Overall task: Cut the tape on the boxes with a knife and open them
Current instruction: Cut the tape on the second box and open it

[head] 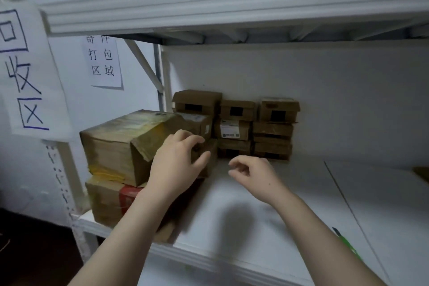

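Note:
Several small taped cardboard boxes (235, 129) are stacked against the back wall of a white shelf (301, 204). My left hand (176, 165) grips one small brown box (212, 148) at the left front of that stack, fingers curled over its top and thumb on its side. Just to the right, above the shelf board, my right hand (253, 176) hovers with loosely curled fingers and holds nothing. A green utility knife (347, 244) lies on the shelf at the lower right, partly hidden by my right forearm.
A large worn cardboard box (116, 144) sits on another box with a red patch (104, 202) at the shelf's left end. The upper shelf beam (232, 2) hangs low overhead. Two paper signs (103, 62) are fixed on the left wall.

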